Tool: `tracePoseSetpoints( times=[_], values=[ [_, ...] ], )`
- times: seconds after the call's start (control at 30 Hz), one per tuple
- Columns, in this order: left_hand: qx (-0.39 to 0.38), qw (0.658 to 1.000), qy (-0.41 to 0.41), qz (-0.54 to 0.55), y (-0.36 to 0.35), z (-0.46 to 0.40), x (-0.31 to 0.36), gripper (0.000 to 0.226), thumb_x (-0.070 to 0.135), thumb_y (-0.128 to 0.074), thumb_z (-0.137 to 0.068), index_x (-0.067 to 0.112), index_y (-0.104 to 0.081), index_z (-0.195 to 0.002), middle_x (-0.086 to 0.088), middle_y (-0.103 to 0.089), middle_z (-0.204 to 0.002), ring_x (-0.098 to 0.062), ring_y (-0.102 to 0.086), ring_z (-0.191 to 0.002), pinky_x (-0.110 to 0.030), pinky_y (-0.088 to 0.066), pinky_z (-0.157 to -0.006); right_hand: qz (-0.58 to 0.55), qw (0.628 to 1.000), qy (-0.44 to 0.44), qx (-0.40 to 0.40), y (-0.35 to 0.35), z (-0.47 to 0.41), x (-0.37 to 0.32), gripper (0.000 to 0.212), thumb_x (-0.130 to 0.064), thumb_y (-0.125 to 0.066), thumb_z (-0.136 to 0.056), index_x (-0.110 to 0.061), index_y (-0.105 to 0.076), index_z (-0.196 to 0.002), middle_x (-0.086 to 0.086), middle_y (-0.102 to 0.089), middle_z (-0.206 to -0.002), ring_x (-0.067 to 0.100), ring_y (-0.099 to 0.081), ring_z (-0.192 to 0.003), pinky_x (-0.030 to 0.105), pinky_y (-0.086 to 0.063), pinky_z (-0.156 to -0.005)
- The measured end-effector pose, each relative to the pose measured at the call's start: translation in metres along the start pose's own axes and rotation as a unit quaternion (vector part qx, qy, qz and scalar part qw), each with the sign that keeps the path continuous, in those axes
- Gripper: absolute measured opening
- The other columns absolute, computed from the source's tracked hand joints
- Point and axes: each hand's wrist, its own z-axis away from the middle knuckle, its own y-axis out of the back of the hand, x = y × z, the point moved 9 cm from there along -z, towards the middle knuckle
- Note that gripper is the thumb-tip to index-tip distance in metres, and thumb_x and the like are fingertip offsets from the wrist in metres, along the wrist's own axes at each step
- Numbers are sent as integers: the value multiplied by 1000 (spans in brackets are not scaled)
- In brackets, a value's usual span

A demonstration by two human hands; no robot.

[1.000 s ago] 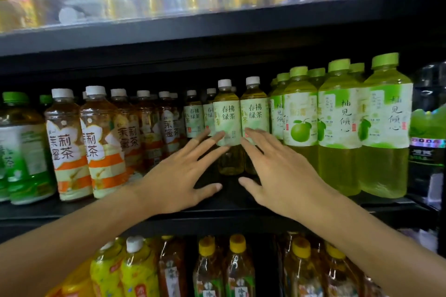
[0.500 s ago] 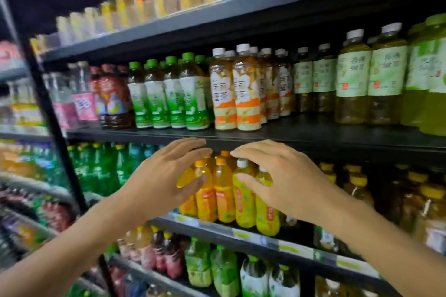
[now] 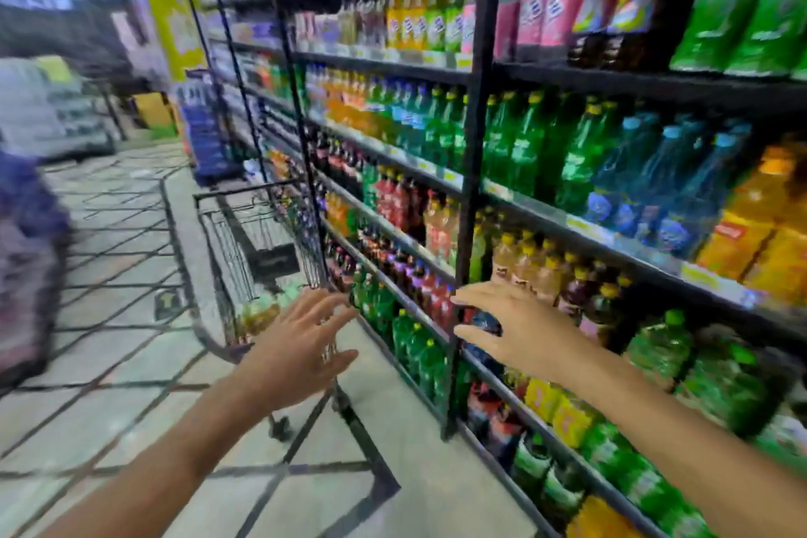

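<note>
My left hand [image 3: 297, 345] hovers with fingers spread and relaxed, holding nothing, in front of the near end of a wire shopping cart [image 3: 244, 240]. My right hand [image 3: 519, 332] is also open and empty, stretched toward the black drink shelving [image 3: 474, 144], close to its upright post and the dark bottles [image 3: 419, 280] on a lower shelf. Whether it touches anything I cannot tell. The frame is motion-blurred. The cart stands in the aisle against the shelving and holds a few pale-labelled bottles [image 3: 262, 310] at its bottom.
Tall black shelves full of green, blue, orange and red bottles run along the right. A tiled floor [image 3: 109, 319] with dark lines stretches left. A blurred purple shape [image 3: 26, 258] stands at the left edge. More displays stand at the aisle's far end.
The view has swung left and down, from the tea bottle shelves to the aisle and cart. Both hands stayed open and empty and moved away from the tea bottles.
</note>
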Motion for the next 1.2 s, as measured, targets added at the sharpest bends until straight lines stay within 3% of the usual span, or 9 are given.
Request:
tracePoseSetpoints(
  times=[0.13, 0.23, 0.4, 0.5, 0.77, 0.93, 1.07, 1.2],
  values=[
    [-39, 995, 92, 18, -44, 65, -78, 64, 66, -33, -94, 30, -53, -143, -1, -53, -150, -29, -47, -140, -50, -40, -115, -31, 998, 23, -50, -70, -50, -41, 49, -53, -57, -96, -32, -56, -141, -13, -50, -149, 7, -41, -140, 31, -34, -117],
    [-75, 983, 161, 37, -79, 101, -131, 72, 70, -27, -92, 32, -49, -148, 2, -47, -155, -28, -40, -146, -49, -35, -119, -46, 993, 34, -101, -117, -88, -60, 50, -55, -55, -97, -36, -52, -143, -17, -46, -150, 6, -37, -142, 36, -34, -118],
    [-104, 969, 220, 49, -126, 124, -202, 71, 68, -30, -92, 28, -51, -147, 0, -51, -151, -31, -46, -141, -48, -38, -118, -65, 985, 35, -156, -193, -161, -76, 52, -53, -55, -98, -33, -49, -146, -14, -43, -154, 7, -34, -144, 31, -30, -117],
    [-126, 961, 241, 59, -152, 113, -241, 71, 67, -31, -91, 27, -54, -145, -2, -55, -149, -33, -51, -137, -48, -41, -114, -73, 979, 38, -185, -236, -209, -81, 50, -51, -55, -99, -33, -49, -146, -10, -42, -155, 11, -34, -145, 34, -31, -119],
    [-174, 928, 315, 97, -215, 54, -361, 84, 73, -16, -84, 33, -36, -155, 5, -32, -164, -24, -24, -153, -43, -22, -126, -138, 963, -9, -233, -324, -359, -71, 53, -46, -61, -94, -32, -49, -145, -6, -43, -154, 16, -35, -145, 38, -30, -120],
    [-186, 924, 316, 107, -243, 16, -427, 77, 68, -24, -88, 28, -43, -151, -3, -42, -159, -31, -33, -149, -47, -29, -123, -137, 955, -3, -261, -358, -438, -76, 48, -37, -59, -98, -26, -50, -144, -6, -46, -152, 16, -37, -144, 34, -30, -119],
    [-187, 924, 311, 123, -267, -23, -479, 80, 67, -24, -87, 24, -46, -151, -5, -42, -159, -32, -35, -148, -48, -30, -122, -154, 952, -11, -265, -391, -495, -80, 46, -45, -58, -98, -34, -52, -142, -12, -46, -151, 11, -38, -143, 31, -31, -116],
    [-206, 930, 275, 128, -312, -65, -536, 69, 61, -33, -91, 22, -53, -145, -10, -52, -151, -37, -48, -139, -50, -41, -115, -153, 950, -33, -272, -437, -556, -80, 50, -45, -62, -96, -27, -54, -143, -9, -50, -149, 11, -43, -140, 31, -33, -116]
  ],
)
